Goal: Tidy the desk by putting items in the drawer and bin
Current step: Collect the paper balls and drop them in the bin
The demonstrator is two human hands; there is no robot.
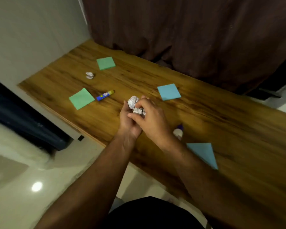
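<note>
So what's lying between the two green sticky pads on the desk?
In the head view, one small crumpled paper ball sits between the far green pad and the near green pad. Otherwise bare wood; the glue stick lies just right of the near pad.

Both forearms are bare from wrist to elbow, no sleeve reaching them; the left hand [128,120] and the right hand [151,119] wear no gloves, rings, watch or bands that show; at six o'clock in the view a black garment [153,214] covers the torso, plain and unmarked; its edge is rounded.
</note>
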